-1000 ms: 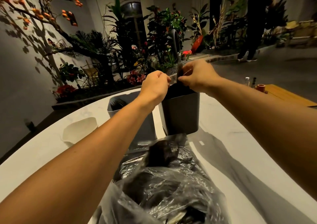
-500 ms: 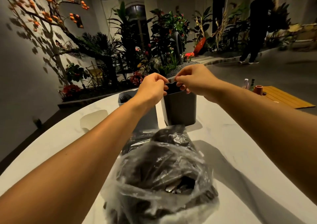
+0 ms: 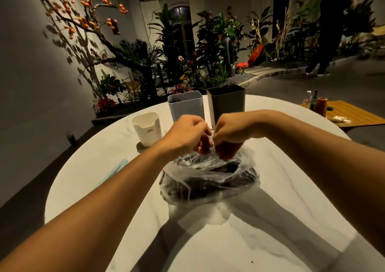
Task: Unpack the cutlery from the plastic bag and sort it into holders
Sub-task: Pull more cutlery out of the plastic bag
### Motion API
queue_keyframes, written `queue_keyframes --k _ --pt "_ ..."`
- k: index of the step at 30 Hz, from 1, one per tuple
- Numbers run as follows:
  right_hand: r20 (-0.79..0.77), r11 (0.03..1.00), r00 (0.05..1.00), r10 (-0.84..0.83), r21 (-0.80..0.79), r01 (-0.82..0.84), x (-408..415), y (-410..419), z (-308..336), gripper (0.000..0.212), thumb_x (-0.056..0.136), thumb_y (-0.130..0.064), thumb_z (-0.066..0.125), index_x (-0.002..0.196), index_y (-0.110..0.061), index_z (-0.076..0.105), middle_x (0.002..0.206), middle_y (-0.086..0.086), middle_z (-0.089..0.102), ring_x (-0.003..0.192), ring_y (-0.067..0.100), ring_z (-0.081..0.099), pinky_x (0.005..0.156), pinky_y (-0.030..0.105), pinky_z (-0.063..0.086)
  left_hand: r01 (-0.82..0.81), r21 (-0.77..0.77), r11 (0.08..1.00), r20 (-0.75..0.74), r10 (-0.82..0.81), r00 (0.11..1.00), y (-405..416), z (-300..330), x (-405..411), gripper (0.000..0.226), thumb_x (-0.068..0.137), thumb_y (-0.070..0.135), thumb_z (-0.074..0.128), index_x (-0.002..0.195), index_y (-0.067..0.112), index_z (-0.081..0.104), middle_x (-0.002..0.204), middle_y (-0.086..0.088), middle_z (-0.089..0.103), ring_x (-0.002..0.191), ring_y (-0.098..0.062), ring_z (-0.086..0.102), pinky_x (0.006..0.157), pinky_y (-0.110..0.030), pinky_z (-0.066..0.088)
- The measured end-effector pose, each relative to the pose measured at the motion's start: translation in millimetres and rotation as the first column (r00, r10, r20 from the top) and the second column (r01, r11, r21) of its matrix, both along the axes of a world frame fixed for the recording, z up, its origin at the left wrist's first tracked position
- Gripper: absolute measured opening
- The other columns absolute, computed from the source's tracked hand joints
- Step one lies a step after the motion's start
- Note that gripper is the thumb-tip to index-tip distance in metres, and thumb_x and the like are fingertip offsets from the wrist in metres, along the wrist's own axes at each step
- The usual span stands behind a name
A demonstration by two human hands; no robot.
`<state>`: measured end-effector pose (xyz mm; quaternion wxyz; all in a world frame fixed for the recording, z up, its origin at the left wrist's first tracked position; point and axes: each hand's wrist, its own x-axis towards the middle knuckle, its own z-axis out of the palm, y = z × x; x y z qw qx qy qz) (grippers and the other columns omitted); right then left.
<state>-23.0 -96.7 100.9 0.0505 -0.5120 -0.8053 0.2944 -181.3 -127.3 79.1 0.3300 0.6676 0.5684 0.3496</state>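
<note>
Over the middle of the white bench (image 3: 270,240), both hands meet at the top of the clear plastic bag (image 3: 210,180). Left hand (image 3: 185,135): fingers curled, pinching the bag's upper edge. Right hand (image 3: 230,133): fingers likewise curled, gripping the same edge just beside the left; the two nearly touch. Bag sits directly below the hands, its mouth gathered upward, dark cutlery (image 3: 225,168) visible inside (individual pieces cannot be told apart).

Beyond the hands stand three holders: a white holder (image 3: 147,129) to the left, a light grey holder (image 3: 185,105) in the centre, a dark grey holder (image 3: 226,102) to the right. All are apart from the hands.

Compared with half a second ago, both hands have left the rim of the dark grey holder, where they were pinching a dark piece, and come back down to the bag.
</note>
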Motion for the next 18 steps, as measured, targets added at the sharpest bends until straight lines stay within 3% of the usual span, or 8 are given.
queue_keyframes --k 3,6,9,13,18 --pt "0.203 0.996 0.976 0.083 -0.047 -0.075 -9.4 -13.8 -23.4 0.022 0.096 -0.014 0.061 0.115 -0.007 0.07 0.096 0.004 0.072 0.086 0.013 0.07 0.077 0.022 0.058 0.076 -0.051 0.996 -0.317 -0.088 0.944 -17.3 -22.5 -0.7 0.022 0.103 0.016 0.054 0.099 0.008 0.074 0.092 -0.009 0.076 0.082 -0.022 0.074 0.081 -0.038 0.062" --pt "0.42 0.976 0.898 0.128 0.107 -0.189 -12.3 -17.3 -45.3 0.024 0.096 -0.02 0.062 0.117 -0.012 0.07 0.107 0.006 0.07 0.098 0.022 0.065 0.09 0.033 0.054 0.126 -0.024 0.992 -0.558 -0.118 0.821 -22.4 -44.4 -10.7 0.016 0.093 0.014 0.068 0.104 0.023 0.076 0.105 0.004 0.073 0.093 -0.014 0.067 0.085 -0.03 0.059" --pt "0.451 0.948 0.887 0.098 0.229 -0.222 -6.9 -14.8 -59.1 0.021 0.095 -0.017 0.06 0.112 -0.015 0.072 0.1 0.006 0.069 0.09 0.023 0.063 0.083 0.034 0.055 0.121 -0.007 0.993 -0.575 -0.103 0.812 -23.0 -57.7 -21.6 0.034 0.085 0.017 0.076 0.117 0.027 0.07 0.116 0.005 0.068 0.102 -0.014 0.063 0.091 -0.034 0.058" --pt "0.405 0.905 0.913 0.051 0.367 -0.214 -0.7 -13.5 -75.4 0.028 0.084 -0.03 0.075 0.111 -0.026 0.07 0.093 -0.001 0.069 0.083 0.019 0.064 0.077 0.035 0.059 0.164 0.061 0.985 -0.521 -0.109 0.847 -22.2 -69.3 -30.4 0.08 0.076 0.034 0.085 0.143 0.036 0.04 0.141 0.008 0.046 0.125 -0.016 0.046 0.107 -0.035 0.045" --pt "0.244 0.92 0.961 0.13 0.332 -0.208 -1.6 -12.2 -78.9 0.067 0.076 -0.028 0.084 0.135 -0.033 0.054 0.125 -0.006 0.057 0.11 0.017 0.057 0.093 0.033 0.055 0.249 -0.011 0.968 -0.56 -0.212 0.801 -17.7 -81.4 -42.6 0.124 0.06 0.058 0.089 0.156 0.04 0.011 0.161 0.016 0.014 0.148 -0.019 0.019 0.123 -0.038 0.019"
